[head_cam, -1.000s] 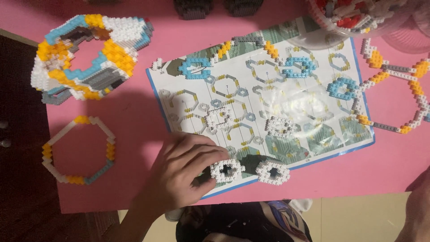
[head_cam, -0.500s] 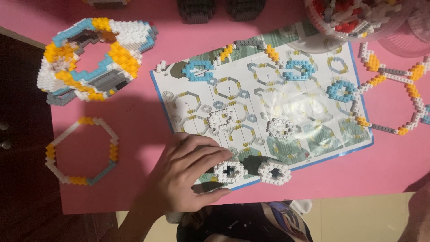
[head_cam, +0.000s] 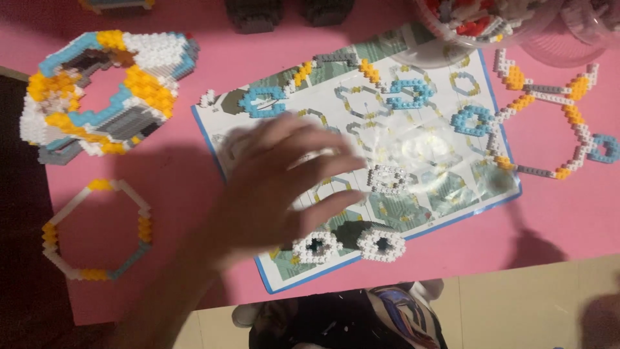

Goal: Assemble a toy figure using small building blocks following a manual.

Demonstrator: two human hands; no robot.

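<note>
Two small white brick rings [head_cam: 349, 245], each with a dark centre, side by side on the near edge of the instruction sheet [head_cam: 426, 139], long axis of the pair running nine to three. Lying at about five o'clock from the fingertips of the left hand [head_cam: 278, 187], just beyond them, not touched. Hand blurred, raised over the sheet, fingers [head_cam: 323, 161] spread and loose, clasping nothing, pointing toward three o'clock. Right hand out of view, so the left by far the nearer.

A third white ring [head_cam: 389, 179] at three o'clock from the fingertips, flat on the sheet. Blue brick rings [head_cam: 261, 101] on the sheet's far half at twelve to two o'clock. Off the sheet's right edge, a chain of white, orange and grey links [head_cam: 555, 123]. At ten o'clock, a thick built ring of white, blue, orange and grey bricks [head_cam: 103, 90]; below it at eight o'clock, a thin hexagon outline [head_cam: 97, 229]. All on a pink mat [head_cam: 181, 168]. At one o'clock, a clear tub of loose bricks [head_cam: 484, 19].
</note>
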